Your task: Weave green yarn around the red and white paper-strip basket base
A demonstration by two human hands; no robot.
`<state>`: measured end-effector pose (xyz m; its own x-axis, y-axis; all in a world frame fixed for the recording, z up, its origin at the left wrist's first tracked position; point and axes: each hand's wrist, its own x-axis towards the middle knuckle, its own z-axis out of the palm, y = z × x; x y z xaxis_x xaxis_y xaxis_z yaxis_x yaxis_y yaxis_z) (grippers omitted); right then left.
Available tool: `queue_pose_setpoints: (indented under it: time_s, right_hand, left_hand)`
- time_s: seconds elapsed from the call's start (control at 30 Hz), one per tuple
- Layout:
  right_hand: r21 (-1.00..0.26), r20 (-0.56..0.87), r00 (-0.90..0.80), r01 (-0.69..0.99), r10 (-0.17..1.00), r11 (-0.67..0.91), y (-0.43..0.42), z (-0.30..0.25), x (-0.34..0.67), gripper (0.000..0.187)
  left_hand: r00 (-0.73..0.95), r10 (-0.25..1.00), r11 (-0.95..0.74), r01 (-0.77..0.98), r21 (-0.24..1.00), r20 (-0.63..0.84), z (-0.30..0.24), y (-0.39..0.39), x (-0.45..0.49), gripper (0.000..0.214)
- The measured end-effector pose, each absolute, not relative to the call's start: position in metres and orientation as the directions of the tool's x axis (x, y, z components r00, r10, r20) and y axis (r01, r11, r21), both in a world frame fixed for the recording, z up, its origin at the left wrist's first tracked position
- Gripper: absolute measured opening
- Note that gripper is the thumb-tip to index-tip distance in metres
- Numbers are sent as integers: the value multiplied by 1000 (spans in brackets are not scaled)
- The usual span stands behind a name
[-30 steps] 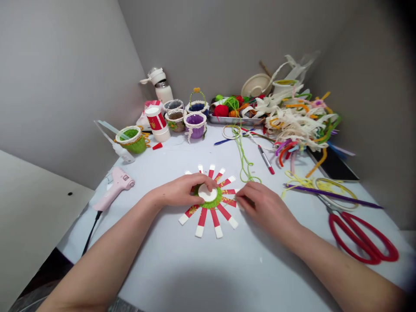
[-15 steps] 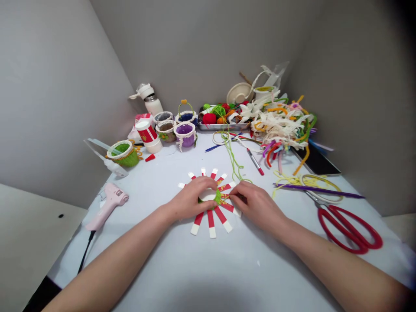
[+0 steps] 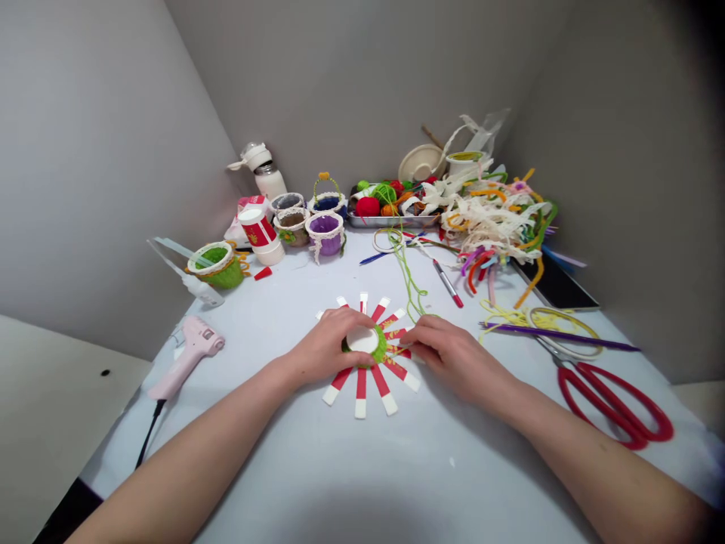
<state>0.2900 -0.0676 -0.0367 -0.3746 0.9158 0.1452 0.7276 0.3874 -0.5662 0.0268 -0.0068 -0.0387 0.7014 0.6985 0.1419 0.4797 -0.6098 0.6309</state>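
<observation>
A paper cup point(image 3: 361, 384) cut into red-and-white strips lies splayed like a sun on the table, its round white base in the centre. Green yarn point(image 3: 381, 349) is wound around that base. My left hand point(image 3: 331, 341) grips the cup's left side, thumb along the near edge of the base and fingers over the far edge. At the right side of the strips, my right hand point(image 3: 442, 349) is closed in a pinch on a strand of the yarn, drawn out from the base. Loose green yarn point(image 3: 408, 276) trails from behind that hand toward the tray at the back.
Large red-handled scissors point(image 3: 617, 400), a purple stick and yellow yarn lie at right. A pink glue gun point(image 3: 189, 359) rests at left. Small yarn-covered baskets point(image 3: 325, 234), a metal tray point(image 3: 390, 222) of yarn balls and a heap of white trim point(image 3: 492, 219) line the back.
The splayed cup has turned a little clockwise under my left hand, showing more of its white base. My right hand has shifted slightly right, still pinching the yarn.
</observation>
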Motion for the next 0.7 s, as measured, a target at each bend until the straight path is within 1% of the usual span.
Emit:
queue_pose_setpoints:
  time_s: [0.2,0.27,0.4,0.53,0.63,0.7]
  right_hand:
    - [-506,101,-451,744,887,436,-73,-27,290,21]
    - [-490,102,-484,736,869,467,-76,-25,288,23]
    - [-484,107,-574,683,812,547,-83,-21,285,24]
    - [-484,126,-650,619,749,619,-93,-18,284,28]
    - [-477,99,-697,593,710,649,-101,-16,283,26]
    - [-454,50,-731,590,680,668,-107,-15,283,24]
  left_hand:
    - [774,630,-638,474,607,59,-26,-4,19,44]
    - [803,595,-650,450,612,42,-22,-4,16,38]
    - [855,518,-654,362,664,43,-18,-3,12,27]
    - [868,492,-632,309,711,60,-20,-1,9,27]
    - [875,481,-621,294,727,58,-20,-1,8,27]
    - [875,482,-605,293,741,47,-20,-1,8,28]
